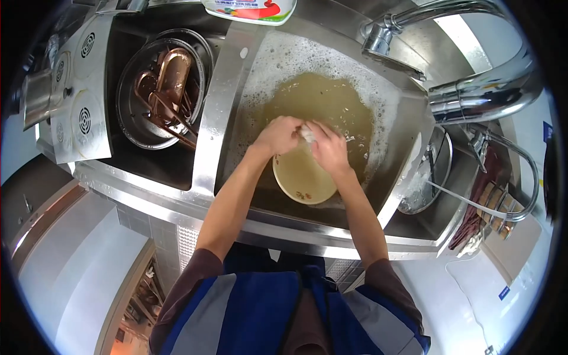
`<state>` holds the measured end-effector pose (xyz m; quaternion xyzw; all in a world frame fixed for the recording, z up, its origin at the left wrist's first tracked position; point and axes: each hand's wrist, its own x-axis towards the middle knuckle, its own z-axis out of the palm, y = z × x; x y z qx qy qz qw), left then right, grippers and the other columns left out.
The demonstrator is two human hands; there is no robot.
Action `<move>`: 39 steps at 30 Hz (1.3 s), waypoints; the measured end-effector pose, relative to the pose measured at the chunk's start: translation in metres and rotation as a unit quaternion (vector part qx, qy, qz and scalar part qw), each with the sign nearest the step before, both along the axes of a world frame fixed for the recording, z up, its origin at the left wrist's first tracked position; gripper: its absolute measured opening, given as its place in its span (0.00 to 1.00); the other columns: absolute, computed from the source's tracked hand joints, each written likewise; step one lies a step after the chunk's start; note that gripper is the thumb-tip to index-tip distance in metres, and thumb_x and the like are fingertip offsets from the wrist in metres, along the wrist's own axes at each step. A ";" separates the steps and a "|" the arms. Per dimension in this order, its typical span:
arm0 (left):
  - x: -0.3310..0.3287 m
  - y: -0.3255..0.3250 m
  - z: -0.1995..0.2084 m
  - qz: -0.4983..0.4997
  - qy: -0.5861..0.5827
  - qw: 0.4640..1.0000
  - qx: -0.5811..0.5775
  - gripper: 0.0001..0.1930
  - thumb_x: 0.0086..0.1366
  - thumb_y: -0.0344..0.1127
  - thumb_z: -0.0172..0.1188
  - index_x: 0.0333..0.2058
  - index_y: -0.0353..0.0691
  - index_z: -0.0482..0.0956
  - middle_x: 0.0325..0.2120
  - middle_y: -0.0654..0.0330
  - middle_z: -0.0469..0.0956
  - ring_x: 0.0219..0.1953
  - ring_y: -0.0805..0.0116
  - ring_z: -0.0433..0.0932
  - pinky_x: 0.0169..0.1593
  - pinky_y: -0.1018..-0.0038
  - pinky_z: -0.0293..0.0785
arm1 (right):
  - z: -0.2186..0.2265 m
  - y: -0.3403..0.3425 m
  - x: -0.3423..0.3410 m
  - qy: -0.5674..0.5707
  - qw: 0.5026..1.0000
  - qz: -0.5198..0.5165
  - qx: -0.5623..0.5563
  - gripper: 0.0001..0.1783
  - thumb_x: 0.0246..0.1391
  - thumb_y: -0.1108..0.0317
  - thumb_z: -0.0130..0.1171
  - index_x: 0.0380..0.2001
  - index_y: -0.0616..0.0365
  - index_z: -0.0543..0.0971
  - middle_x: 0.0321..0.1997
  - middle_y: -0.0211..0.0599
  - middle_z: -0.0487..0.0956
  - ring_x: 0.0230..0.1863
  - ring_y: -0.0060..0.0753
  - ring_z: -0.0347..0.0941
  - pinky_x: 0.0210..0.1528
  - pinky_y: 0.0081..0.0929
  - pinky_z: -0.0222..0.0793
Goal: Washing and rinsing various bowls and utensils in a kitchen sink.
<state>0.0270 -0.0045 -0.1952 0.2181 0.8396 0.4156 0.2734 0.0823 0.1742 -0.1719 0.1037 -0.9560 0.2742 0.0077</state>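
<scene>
Over the middle sink basin, my left hand (279,136) and my right hand (330,149) come together with their fingers closed. A small crumpled white cloth (307,134) is squeezed between them; most of it is hidden by the fingers. Just below the hands, a pale cream bowl (305,177) lies in the cloudy water, marked with a small reddish pattern near its front rim. White suds (296,48) ring the brownish water (313,94).
In the left basin, a round metal basin (123,121) holds copper-coloured trays and pieces. A large chrome faucet (485,92) reaches in from the right. The right basin contains a round metal pan (441,154). A white package (251,9) sits at the back edge.
</scene>
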 end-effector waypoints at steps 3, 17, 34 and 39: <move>-0.017 -0.004 0.022 0.053 -0.049 0.996 0.060 0.12 0.51 0.29 0.53 0.35 0.37 0.79 0.29 0.46 0.77 0.35 0.45 0.76 0.39 0.61 0.72 | 0.014 -0.003 -0.013 -0.015 0.998 0.009 -0.052 0.25 0.38 0.78 0.54 0.46 0.55 0.75 0.48 0.43 0.76 0.43 0.45 0.75 0.42 0.37 0.74; -0.014 -0.008 0.029 0.046 -0.025 0.997 0.049 0.13 0.51 0.27 0.55 0.36 0.38 0.80 0.29 0.45 0.77 0.33 0.46 0.77 0.37 0.64 0.73 | 0.008 0.019 0.023 -0.044 0.997 -0.042 -0.037 0.29 0.35 0.80 0.56 0.48 0.56 0.75 0.48 0.38 0.77 0.42 0.43 0.76 0.42 0.35 0.75; -0.020 -0.014 0.054 0.113 -0.059 0.988 0.088 0.09 0.54 0.28 0.60 0.36 0.35 0.81 0.25 0.50 0.80 0.25 0.60 0.80 0.29 0.70 0.73 | 0.017 0.032 0.027 -0.192 0.895 -0.190 -0.356 0.18 0.48 0.78 0.60 0.45 0.64 0.77 0.36 0.36 0.81 0.33 0.18 0.74 0.35 0.18 0.71; -0.023 -0.018 0.052 0.148 -0.064 0.979 0.126 0.09 0.57 0.28 0.60 0.37 0.32 0.80 0.24 0.53 0.81 0.22 0.72 0.77 0.29 0.75 0.74 | 0.052 0.026 0.016 -0.127 0.872 -0.195 -0.430 0.16 0.52 0.78 0.59 0.46 0.68 0.76 0.39 0.34 0.81 0.38 0.19 0.74 0.39 0.19 0.70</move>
